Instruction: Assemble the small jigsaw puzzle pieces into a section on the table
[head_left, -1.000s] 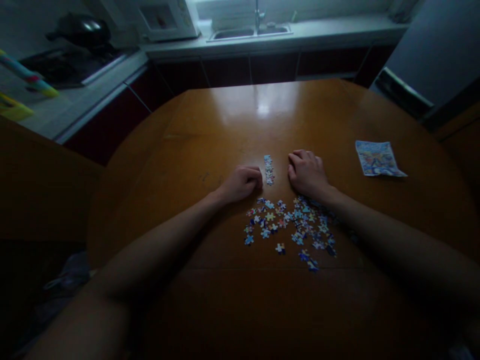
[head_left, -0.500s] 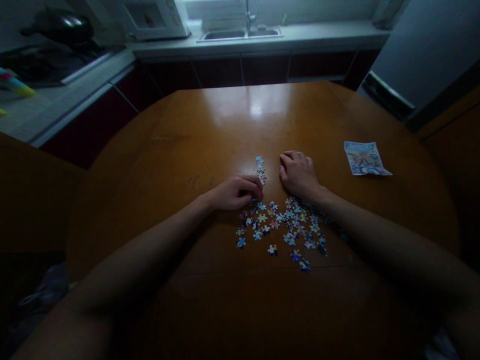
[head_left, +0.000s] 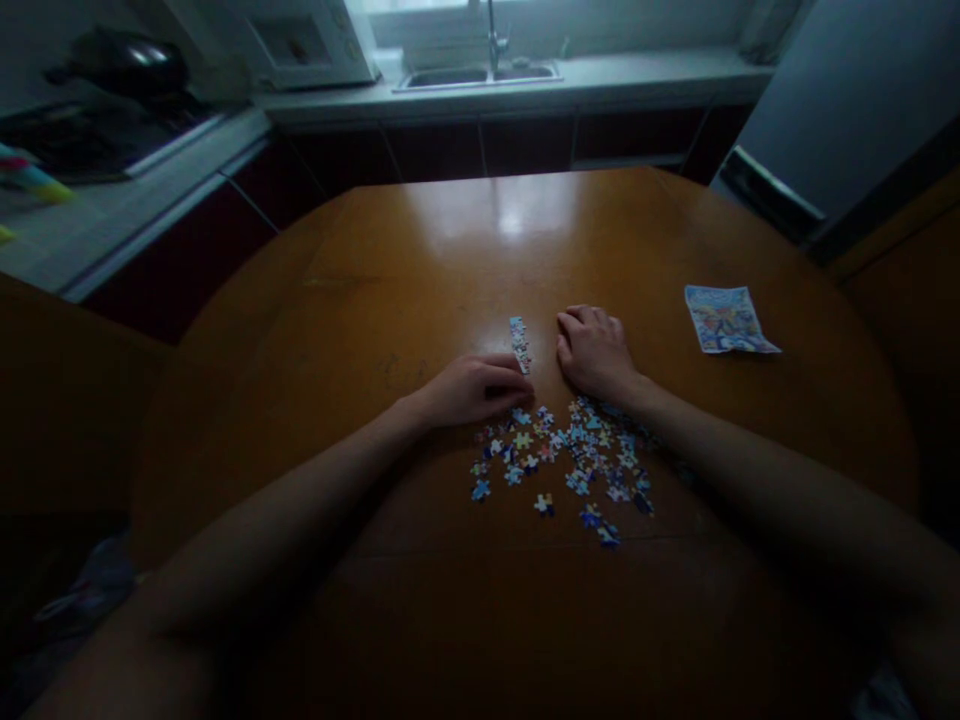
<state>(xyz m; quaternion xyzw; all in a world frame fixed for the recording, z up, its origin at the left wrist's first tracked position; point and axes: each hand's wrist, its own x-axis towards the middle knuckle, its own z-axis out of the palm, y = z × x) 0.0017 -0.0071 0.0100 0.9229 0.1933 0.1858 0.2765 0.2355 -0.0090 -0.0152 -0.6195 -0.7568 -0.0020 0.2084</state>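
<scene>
A narrow strip of joined jigsaw pieces (head_left: 519,345) lies upright in view on the wooden table, between my two hands. My left hand (head_left: 472,390) is just left of its lower end, one finger close against the strip. The other fingertips are drawn together over the upper edge of the loose jigsaw pieces (head_left: 577,440); whatever they hold is hidden. To the right of the strip, my right hand (head_left: 595,345) rests on the table, palm down, fingers loosely bent and a little apart. Its wrist lies over the top of the loose pile.
A creased printed picture sheet (head_left: 727,320) lies on the table (head_left: 420,250) at the right. Beyond the table are a counter with a sink (head_left: 480,78), a microwave (head_left: 300,45) and a stove with a dark pan (head_left: 127,65).
My left hand has shifted slightly right, its fingertips reaching a little past the strip's lower end. My right hand has stayed in place. The whole view has tilted slightly.
</scene>
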